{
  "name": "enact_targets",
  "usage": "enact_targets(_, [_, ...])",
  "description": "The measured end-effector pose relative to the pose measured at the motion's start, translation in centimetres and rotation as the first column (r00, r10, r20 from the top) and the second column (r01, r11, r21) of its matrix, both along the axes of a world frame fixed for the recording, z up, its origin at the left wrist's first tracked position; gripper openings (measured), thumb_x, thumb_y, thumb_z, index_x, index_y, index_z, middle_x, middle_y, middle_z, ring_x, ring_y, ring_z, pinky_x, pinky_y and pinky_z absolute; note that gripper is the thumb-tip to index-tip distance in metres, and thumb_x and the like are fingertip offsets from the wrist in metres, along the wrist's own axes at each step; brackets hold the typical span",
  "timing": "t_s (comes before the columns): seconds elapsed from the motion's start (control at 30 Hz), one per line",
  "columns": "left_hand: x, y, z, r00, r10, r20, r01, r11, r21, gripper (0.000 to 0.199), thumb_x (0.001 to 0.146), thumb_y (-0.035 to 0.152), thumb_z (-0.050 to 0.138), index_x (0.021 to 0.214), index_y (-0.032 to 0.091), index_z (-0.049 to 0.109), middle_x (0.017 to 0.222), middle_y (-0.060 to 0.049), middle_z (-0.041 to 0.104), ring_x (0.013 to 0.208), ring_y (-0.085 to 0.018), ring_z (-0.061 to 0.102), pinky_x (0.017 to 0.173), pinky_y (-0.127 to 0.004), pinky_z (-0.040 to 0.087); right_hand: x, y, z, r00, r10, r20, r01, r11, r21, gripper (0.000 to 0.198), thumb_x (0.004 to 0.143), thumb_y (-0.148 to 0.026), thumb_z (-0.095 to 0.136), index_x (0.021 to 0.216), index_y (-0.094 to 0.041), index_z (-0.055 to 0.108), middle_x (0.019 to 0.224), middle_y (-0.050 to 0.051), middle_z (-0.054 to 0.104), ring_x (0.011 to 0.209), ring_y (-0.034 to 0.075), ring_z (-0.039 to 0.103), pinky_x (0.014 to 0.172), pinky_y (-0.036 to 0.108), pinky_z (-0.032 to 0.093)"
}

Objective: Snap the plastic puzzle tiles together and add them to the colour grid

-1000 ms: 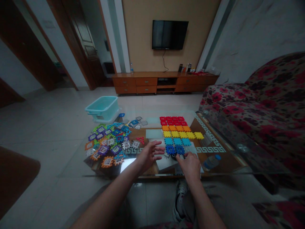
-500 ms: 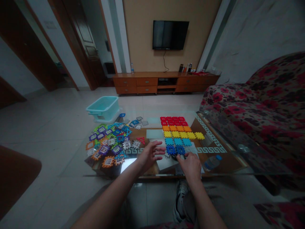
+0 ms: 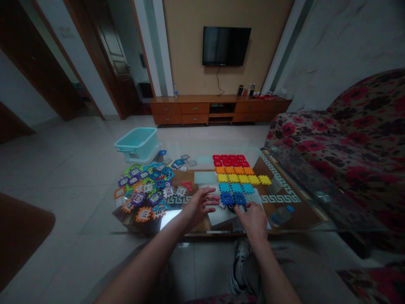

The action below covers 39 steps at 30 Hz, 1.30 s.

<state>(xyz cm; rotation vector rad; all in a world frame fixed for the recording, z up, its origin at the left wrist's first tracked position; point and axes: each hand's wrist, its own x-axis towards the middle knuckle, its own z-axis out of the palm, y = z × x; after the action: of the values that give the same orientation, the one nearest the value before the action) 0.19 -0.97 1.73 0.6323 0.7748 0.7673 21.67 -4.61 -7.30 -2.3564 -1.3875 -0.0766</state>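
Observation:
My left hand (image 3: 201, 203) hovers just left of the dark blue interlocking tiles, palm turned inward, fingers spread and holding nothing. My right hand (image 3: 254, 218) has its thumb and fingers at the lower right corner of the right-hand dark blue tile (image 3: 238, 199), pinching it at the edges. Another dark blue tile (image 3: 226, 199) lies against it on the left. Above them run rows of light blue tiles (image 3: 236, 188), yellow tiles (image 3: 243, 179), orange tiles (image 3: 234, 170) and red tiles (image 3: 230, 161). The right fingertips are partly hidden.
A heap of mixed coloured tiles (image 3: 148, 188) covers the left of the glass table (image 3: 294, 219). A red triangular piece (image 3: 187, 185) lies between heap and rows. A teal plastic bin (image 3: 137, 143) stands at the back left. A water bottle (image 3: 282, 216) is right of my right hand.

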Motion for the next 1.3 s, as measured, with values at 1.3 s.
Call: enact_targets(1.3, [-14.2,7.3,-3.1,-0.396,0.551,-0.734,0.476,0.807,0.349,0.043,0.082,0.039,0.052,0.114,0.011,0.055,0.117,-0.018,0.057,0.112,-0.035,0.053,0.094,-0.041,0.043,-8.2,2.8,9.6,0.636,0.742,-0.209,-0.753,0.54,-0.375,0.018,0.085,-0.028,0.054,0.084,-0.017,0.069,0.087,0.01,0.071,0.078,0.022,0.066,0.063,0.027,0.038])
